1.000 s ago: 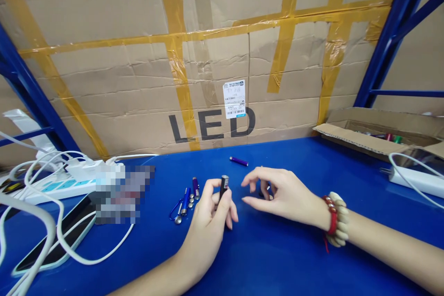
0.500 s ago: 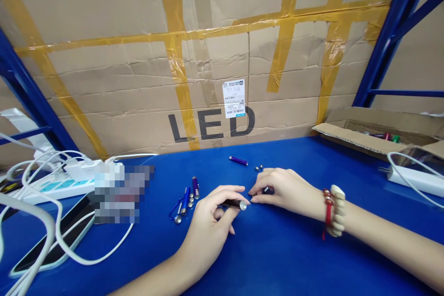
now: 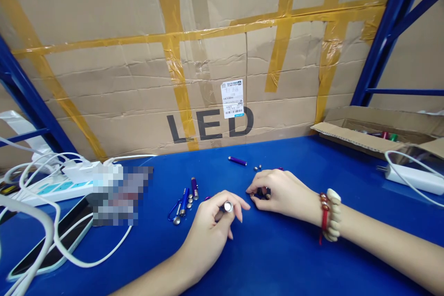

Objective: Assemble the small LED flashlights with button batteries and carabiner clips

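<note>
My left hand [image 3: 213, 222] is closed around a mini flashlight [image 3: 228, 206]. Its round silver end points up toward me, and the fingers cover most of its body. Just to the right, my right hand [image 3: 277, 189] rests low over the table with thumb and fingertips pinched together; what they hold is too small and shadowed to name. Small dark pieces show under that palm. Beyond the right hand lie a purple metal tube [image 3: 237, 161] and two tiny silver parts. Left of my left hand are a blue mini flashlight [image 3: 185, 201] with a carabiner, a purple one [image 3: 194, 188] and several button cells [image 3: 189, 201].
A large taped cardboard sheet [image 3: 138, 97] marked LED stands across the back of the blue table [image 3: 277, 254]. On the left are a power strip [image 3: 62, 187], white cables and a phone [image 3: 52, 240]. An open cardboard box [image 3: 340, 134] and a white adapter [image 3: 412, 180] sit at the right.
My left hand has tipped the mini flashlight so its silver end faces up, slightly farther left and away from the right hand. The right hand's fingers have shifted a little over the small pieces.
</note>
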The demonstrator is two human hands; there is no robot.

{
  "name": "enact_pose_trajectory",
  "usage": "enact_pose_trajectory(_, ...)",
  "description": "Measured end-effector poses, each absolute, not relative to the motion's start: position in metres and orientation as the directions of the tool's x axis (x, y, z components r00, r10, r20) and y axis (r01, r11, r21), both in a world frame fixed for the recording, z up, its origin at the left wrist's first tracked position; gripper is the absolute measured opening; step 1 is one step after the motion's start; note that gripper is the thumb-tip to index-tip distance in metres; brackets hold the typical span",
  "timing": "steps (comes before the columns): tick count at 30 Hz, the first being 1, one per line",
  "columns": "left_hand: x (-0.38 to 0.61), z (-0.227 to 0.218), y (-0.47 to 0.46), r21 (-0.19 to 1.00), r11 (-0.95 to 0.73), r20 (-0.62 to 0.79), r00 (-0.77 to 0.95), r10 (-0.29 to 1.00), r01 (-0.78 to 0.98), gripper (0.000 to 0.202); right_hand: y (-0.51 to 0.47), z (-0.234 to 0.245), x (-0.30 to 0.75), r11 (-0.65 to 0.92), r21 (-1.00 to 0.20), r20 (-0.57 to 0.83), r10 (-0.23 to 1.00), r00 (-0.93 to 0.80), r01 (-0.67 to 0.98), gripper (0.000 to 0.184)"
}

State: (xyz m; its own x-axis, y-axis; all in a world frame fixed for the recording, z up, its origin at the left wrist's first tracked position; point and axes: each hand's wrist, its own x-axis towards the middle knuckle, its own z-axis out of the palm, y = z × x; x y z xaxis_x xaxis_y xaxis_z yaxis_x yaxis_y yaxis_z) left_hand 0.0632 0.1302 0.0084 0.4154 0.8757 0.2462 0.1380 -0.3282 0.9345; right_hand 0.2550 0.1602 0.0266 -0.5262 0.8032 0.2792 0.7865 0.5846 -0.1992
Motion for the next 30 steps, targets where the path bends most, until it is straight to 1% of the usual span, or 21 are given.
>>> enact_pose_trajectory(3,0.062,0.009,0.131,0.898,-0.404,0.306,0.414,0.858,0.174,0.026,0.16,0.025,0.254,0.58,-0.192,0.285,0.805,-0.52,0.792,0.021)
enact_pose_trajectory(6,0.06,0.009,0.132,0.878,-0.459,0.363,0.435,0.824,0.137,0.032,0.16,0.024,0.254,0.597,-0.175,0.294,0.791,-0.537,0.783,0.021)
enact_pose_trajectory(9,0.059,0.009,0.133,0.875,-0.469,0.375,0.448,0.812,0.118,0.038,0.16,0.023,0.254,0.608,-0.161,0.301,0.781,-0.548,0.778,0.02)
enact_pose_trajectory(12,0.06,0.01,0.131,0.907,-0.404,0.316,0.446,0.837,0.116,0.036,0.162,0.021,0.255,0.609,-0.155,0.305,0.779,-0.548,0.778,0.019)
enact_pose_trajectory(15,0.062,0.01,0.128,0.945,-0.284,0.204,0.384,0.9,0.163,0.021,0.163,0.019,0.255,0.619,-0.169,0.298,0.774,-0.559,0.767,0.019)
enact_pose_trajectory(16,0.062,0.01,0.127,0.948,-0.259,0.18,0.362,0.915,0.182,0.015,0.164,0.019,0.255,0.624,-0.179,0.295,0.772,-0.563,0.761,0.019)
enact_pose_trajectory(18,0.062,0.009,0.125,0.949,-0.24,0.162,0.335,0.928,0.206,0.013,0.164,0.018,0.255,0.631,-0.207,0.304,0.767,-0.564,0.747,0.018)
enact_pose_trajectory(20,0.063,0.008,0.124,0.948,-0.232,0.153,0.327,0.933,0.217,0.014,0.164,0.018,0.254,0.639,-0.241,0.36,0.757,-0.544,0.73,0.018)
enact_pose_trajectory(22,0.063,0.008,0.124,0.948,-0.214,0.127,0.339,0.932,0.235,0.016,0.162,0.019,0.253,0.659,-0.284,0.464,0.73,-0.502,0.696,0.016)
enact_pose_trajectory(25,0.065,0.01,0.124,0.941,-0.207,0.092,0.386,0.918,0.269,0.022,0.156,0.022,0.249,0.719,-0.348,0.635,0.653,-0.413,0.602,0.013)
enact_pose_trajectory(27,0.065,0.011,0.124,0.935,-0.223,0.097,0.407,0.908,0.275,0.024,0.15,0.024,0.246,0.768,-0.361,0.716,0.592,-0.37,0.529,0.012)
enact_pose_trajectory(30,0.066,0.012,0.125,0.917,-0.275,0.132,0.429,0.894,0.289,0.021,0.144,0.025,0.242,0.832,-0.345,0.774,0.514,-0.369,0.434,0.009)
